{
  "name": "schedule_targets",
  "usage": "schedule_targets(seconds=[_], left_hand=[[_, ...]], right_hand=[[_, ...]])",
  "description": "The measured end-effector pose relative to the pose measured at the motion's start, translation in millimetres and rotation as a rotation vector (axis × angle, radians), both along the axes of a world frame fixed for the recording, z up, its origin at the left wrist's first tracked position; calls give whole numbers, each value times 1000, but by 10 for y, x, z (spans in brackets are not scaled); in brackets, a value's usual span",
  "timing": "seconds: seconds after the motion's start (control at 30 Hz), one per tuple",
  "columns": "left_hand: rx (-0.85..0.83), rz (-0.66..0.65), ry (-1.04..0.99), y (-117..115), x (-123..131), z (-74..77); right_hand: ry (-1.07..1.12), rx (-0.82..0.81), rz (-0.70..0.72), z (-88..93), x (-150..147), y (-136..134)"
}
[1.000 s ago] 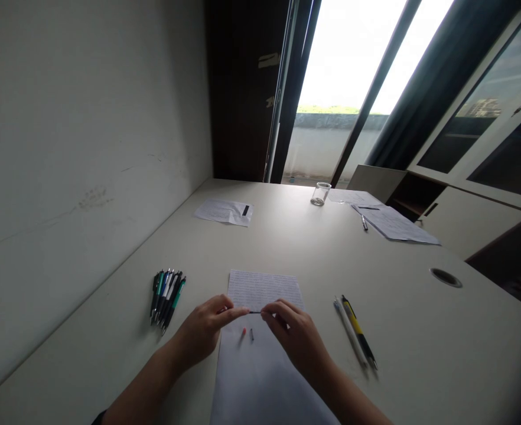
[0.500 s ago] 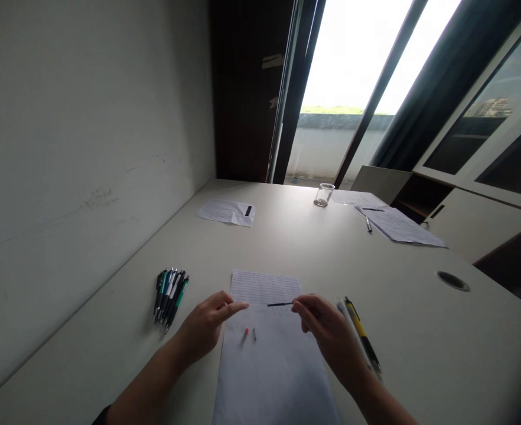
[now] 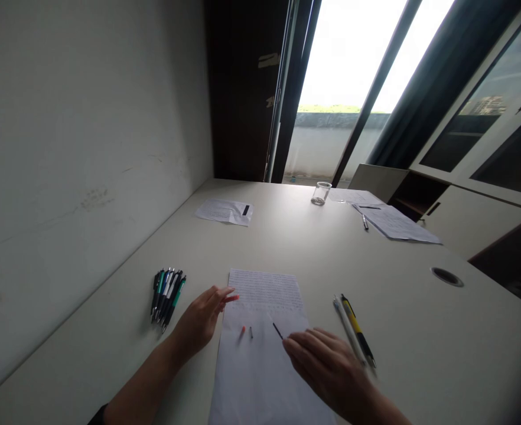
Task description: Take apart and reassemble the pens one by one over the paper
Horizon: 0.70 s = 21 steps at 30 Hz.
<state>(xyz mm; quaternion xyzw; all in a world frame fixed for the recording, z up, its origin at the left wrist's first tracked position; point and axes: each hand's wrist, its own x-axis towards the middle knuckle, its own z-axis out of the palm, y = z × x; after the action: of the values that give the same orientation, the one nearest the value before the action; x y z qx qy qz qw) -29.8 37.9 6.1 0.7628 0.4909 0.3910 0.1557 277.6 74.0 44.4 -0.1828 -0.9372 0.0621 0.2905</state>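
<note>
My left hand (image 3: 201,316) is closed in a pinch on a small orange-red pen part (image 3: 231,298), held over the left edge of a written sheet of paper (image 3: 264,366). Between the fingertips of my right hand (image 3: 326,360) is a thin dark pen refill (image 3: 277,330), pointing up and left above the same sheet. Another small orange-red piece (image 3: 243,332) lies on the paper, with a tiny dark metallic piece (image 3: 251,332) beside it; its exact kind is too small to tell. To the right lie a white pen (image 3: 348,327) and a yellow-and-black pen (image 3: 358,329).
A bundle of several pens (image 3: 167,298) lies left of my left hand. Farther back are a creased sheet (image 3: 225,211), a glass cup (image 3: 321,193), a stack of papers (image 3: 397,223) and a silver pen (image 3: 365,222). A round cable hole (image 3: 447,277) is at the right.
My right hand has moved down and turned, tilting the refill from level to slanted. My left index finger has curled in from pointing, and the orange-red part now shows in that hand.
</note>
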Motion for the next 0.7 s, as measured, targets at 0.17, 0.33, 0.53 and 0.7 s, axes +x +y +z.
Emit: schedule_targets(seconds=[0.17, 0.33, 0.53, 0.7], left_hand=[[11, 50, 17, -11, 34, 94], [18, 47, 35, -13, 44, 113], [53, 28, 75, -4, 39, 120], [127, -45, 122, -16, 53, 119]], right_hand=[[-135, 18, 77, 20, -117, -117], [-124, 95, 106, -76, -188, -154], [-221, 115, 110, -114, -186, -146], [-120, 73, 41, -187, -159, -81]])
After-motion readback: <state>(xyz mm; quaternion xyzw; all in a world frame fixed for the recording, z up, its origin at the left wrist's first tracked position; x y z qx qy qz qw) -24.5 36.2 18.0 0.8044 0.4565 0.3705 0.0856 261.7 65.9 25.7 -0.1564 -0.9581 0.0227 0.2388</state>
